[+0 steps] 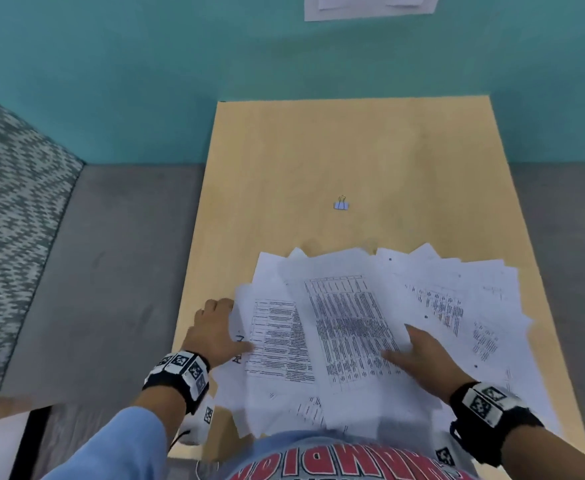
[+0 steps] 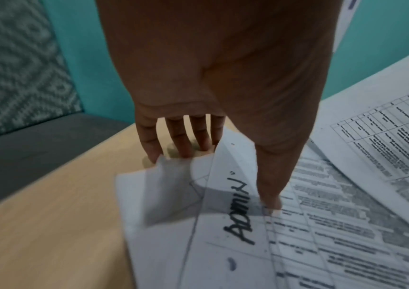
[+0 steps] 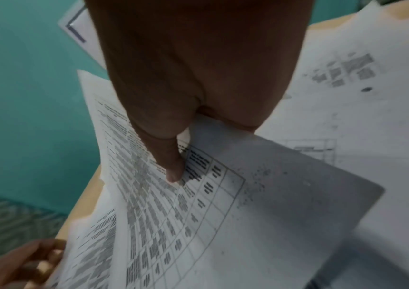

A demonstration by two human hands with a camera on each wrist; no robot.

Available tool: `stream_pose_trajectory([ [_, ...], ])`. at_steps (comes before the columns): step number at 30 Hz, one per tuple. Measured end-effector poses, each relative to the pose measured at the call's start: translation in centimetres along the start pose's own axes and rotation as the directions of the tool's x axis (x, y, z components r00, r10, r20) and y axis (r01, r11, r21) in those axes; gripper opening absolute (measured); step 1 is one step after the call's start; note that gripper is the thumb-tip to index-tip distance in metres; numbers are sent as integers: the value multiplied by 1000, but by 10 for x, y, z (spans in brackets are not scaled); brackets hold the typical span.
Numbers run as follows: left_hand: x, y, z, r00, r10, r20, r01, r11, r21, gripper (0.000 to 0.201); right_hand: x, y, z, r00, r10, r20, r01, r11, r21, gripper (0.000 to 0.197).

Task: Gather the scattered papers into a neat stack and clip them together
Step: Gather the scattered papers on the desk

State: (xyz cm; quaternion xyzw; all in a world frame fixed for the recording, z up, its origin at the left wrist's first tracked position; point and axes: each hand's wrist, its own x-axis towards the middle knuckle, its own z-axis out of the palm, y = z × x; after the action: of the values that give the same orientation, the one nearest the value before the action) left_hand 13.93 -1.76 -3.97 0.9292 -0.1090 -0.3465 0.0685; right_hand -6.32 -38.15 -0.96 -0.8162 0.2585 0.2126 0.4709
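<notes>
Teal wall (image 1: 145, 81) is running behind a light wooden table (image 1: 336, 150), with a gray floor (image 1: 111, 271) lying on either side and a patterned teal-and-white fabric surface (image 1: 10, 220) sitting at the far left.

At the table's left edge, the person's left hand (image 1: 215, 332) is working at the left border of the scattered papers (image 1: 370, 323). In the left wrist view its fingers (image 2: 181, 140) are reaching straight down to the tabletop at the sheets' edge, where a corner is crumpling up against the fingertips, while the thumb (image 2: 270, 191) is pressing down on a sheet handwritten with "ADMIN" in black marker (image 2: 238, 211). The hand is pinching that edge between fingers and thumb.

Moving rightward, the printed sheets, many carrying dense tables, are lying fanned and overlapping across the near half of the table, some overhanging the near edge by the person's shirt (image 1: 318, 459). Beyond the pile, well apart from it, a small pale-blue binder clip (image 1: 341, 205) is sitting alone on the bare wood.

Further right, the right hand (image 1: 419, 355) is gripping a table-printed sheet: the right wrist view shows its thumb (image 3: 171, 166) pressing on top while the fingers are tucking underneath, out of sight, lifting that sheet off the pile. Both wrists are wearing black bands with square coded markers (image 1: 180, 367).
</notes>
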Motion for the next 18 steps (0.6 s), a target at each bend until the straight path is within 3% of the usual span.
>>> stream_pose_trajectory([
  [3,-8,7,9,998,-59,8,60,989,-132,91,0,0,16,997,-32,-72,28,998,-59,34],
  [6,-16,10,19,999,-52,13,54,945,-322,45,1,2,20,988,6,-153,-12,999,-38,14],
  [8,-24,12,20,998,-63,8,61,917,-393,40,4,7,16,977,-30,-210,4,993,-121,8],
  [10,-28,11,18,998,-56,30,64,871,-488,50,10,14,7,961,-47,-274,-28,965,-262,19],
  [12,-32,11,11,998,-44,35,56,863,-502,41,18,24,-3,946,-27,-322,-105,917,-386,32],
  [14,-34,11,6,998,-37,50,57,881,-471,27,24,30,-11,948,36,-317,-174,891,-420,42],
  [18,-32,8,8,997,-80,7,75,905,-418,9,30,28,-13,974,74,-213,-156,904,-398,61],
])
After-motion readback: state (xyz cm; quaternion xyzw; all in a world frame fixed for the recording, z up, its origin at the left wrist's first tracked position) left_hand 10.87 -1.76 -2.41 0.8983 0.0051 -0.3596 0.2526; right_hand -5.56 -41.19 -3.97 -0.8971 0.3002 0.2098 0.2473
